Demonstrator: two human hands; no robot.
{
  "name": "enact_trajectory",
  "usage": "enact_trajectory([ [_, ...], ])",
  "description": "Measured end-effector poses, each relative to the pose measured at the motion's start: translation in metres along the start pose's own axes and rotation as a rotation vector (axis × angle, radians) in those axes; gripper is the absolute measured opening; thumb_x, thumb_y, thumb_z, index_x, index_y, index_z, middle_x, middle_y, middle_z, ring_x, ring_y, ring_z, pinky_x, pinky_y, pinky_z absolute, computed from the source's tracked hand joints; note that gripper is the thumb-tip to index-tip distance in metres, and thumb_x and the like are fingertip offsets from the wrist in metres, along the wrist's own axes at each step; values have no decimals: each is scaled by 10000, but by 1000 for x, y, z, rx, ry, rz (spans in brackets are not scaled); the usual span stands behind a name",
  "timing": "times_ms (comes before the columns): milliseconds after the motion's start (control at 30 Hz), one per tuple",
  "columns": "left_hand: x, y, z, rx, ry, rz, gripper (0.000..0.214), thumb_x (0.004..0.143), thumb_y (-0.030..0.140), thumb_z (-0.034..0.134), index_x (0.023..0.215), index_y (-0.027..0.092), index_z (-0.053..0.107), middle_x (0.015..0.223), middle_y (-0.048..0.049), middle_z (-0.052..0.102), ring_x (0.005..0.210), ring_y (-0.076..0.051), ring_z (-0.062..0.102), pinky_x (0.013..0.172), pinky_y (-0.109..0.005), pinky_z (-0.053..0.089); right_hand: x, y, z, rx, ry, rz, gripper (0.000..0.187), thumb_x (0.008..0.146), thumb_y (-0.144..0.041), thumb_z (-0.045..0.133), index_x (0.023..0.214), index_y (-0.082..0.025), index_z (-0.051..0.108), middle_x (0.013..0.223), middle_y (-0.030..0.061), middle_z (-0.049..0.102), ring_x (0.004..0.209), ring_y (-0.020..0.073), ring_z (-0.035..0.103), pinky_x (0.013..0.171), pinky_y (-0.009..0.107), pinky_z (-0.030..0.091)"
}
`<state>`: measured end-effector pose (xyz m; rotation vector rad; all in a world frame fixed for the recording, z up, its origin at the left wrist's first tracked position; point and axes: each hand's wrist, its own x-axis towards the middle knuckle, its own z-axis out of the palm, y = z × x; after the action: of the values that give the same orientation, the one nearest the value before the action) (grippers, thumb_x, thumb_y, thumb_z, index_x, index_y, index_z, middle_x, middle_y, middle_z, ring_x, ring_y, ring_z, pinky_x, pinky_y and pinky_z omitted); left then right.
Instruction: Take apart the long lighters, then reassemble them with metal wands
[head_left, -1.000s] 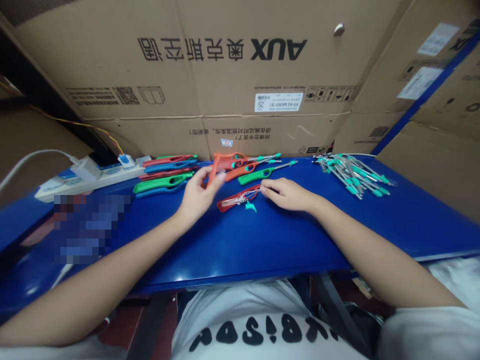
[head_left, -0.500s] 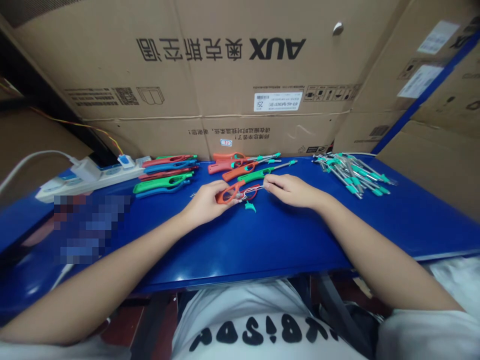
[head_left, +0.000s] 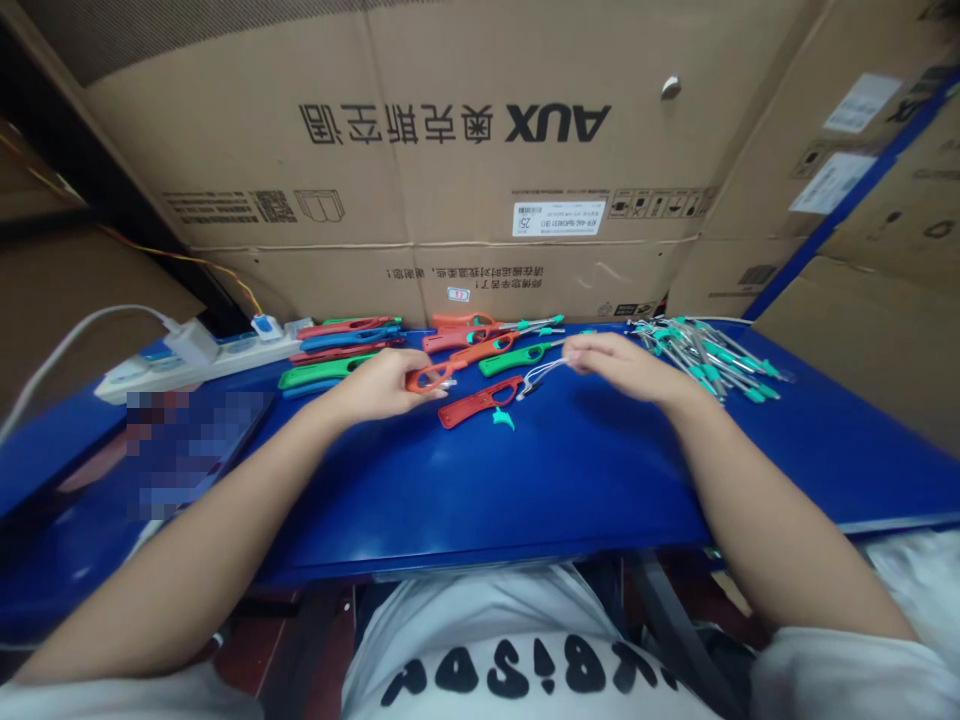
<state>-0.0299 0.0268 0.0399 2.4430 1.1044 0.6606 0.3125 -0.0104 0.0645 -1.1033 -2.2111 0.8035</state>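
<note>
My left hand is closed round an orange lighter shell, held just above the blue table. My right hand pinches a thin metal tube with white wires trailing from it to the left. Between the hands a red half shell lies flat on the table, with a small teal trigger piece beside it.
Several red, blue and green shells lie at the back left; orange and green assembled lighters at the back middle. A pile of metal tubes with teal tips sits right. A white power strip lies left. Cardboard boxes wall the back.
My left hand brought the orange shell down from the back pile and now holds it left of the red half shell. My right hand lifted the wired tube out of the red shell and drew it right.
</note>
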Motion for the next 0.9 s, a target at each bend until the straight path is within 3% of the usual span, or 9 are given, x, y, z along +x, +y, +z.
enact_trajectory([
  [133,4,5,8,-279,143,-169,470,739,631,734,786,166,686,672,4,572,542,-106,454,488,-228,325,3,7,-3,97,167,6,382,951,-477,431,671,-223,382,661,-13,355,604,137,327,614,299,320],
  [233,2,30,31,-683,80,-316,516,763,651,708,921,160,714,617,21,535,423,-56,323,400,-206,206,9,1,21,116,209,-25,431,958,-576,434,712,-222,411,679,-16,385,624,136,361,613,286,337],
  [333,-4,54,55,-988,-23,-389,480,727,599,769,894,160,673,508,74,426,361,-27,210,360,-189,131,12,-11,53,48,76,-45,401,896,-594,581,805,-214,492,664,-39,422,614,124,385,594,261,333],
  [467,-12,63,72,-1082,-96,-434,454,715,567,798,800,180,578,430,125,293,346,-29,181,350,-179,133,12,-17,77,-89,-10,-11,346,875,-528,654,960,-203,573,737,-22,581,637,131,497,600,249,351],
  [567,-12,57,72,-991,-117,-433,409,773,559,736,790,180,583,422,117,304,346,-45,204,364,-190,149,13,-10,80,-71,-36,-14,284,925,-460,598,1010,-190,609,817,16,663,697,152,572,640,256,390],
  [633,-10,51,69,-794,-54,-373,360,822,522,683,843,165,648,463,76,418,383,-70,328,405,-200,252,14,-5,79,-76,-52,-17,238,958,-385,543,1081,-191,605,852,28,691,710,158,596,654,260,402],
  [700,-9,44,65,-470,73,-255,322,853,467,653,931,159,704,649,0,625,552,-124,541,540,-229,404,14,-3,78,-164,-57,-2,222,968,-318,506,1140,-199,579,891,37,704,722,166,609,653,262,395],
  [767,-9,39,60,-137,153,-138,332,861,445,652,1031,169,723,927,-60,726,815,-206,656,706,-279,470,13,-6,79,-302,-75,40,220,961,-330,518,1137,-205,562,877,37,701,712,175,604,632,261,370],
  [900,-9,31,56,139,54,-113,418,834,458,699,1152,187,701,1133,-84,722,1028,-280,663,797,-323,481,14,-14,82,-516,-193,110,301,945,-480,565,1056,-200,571,849,57,695,713,200,597,581,264,310],
])
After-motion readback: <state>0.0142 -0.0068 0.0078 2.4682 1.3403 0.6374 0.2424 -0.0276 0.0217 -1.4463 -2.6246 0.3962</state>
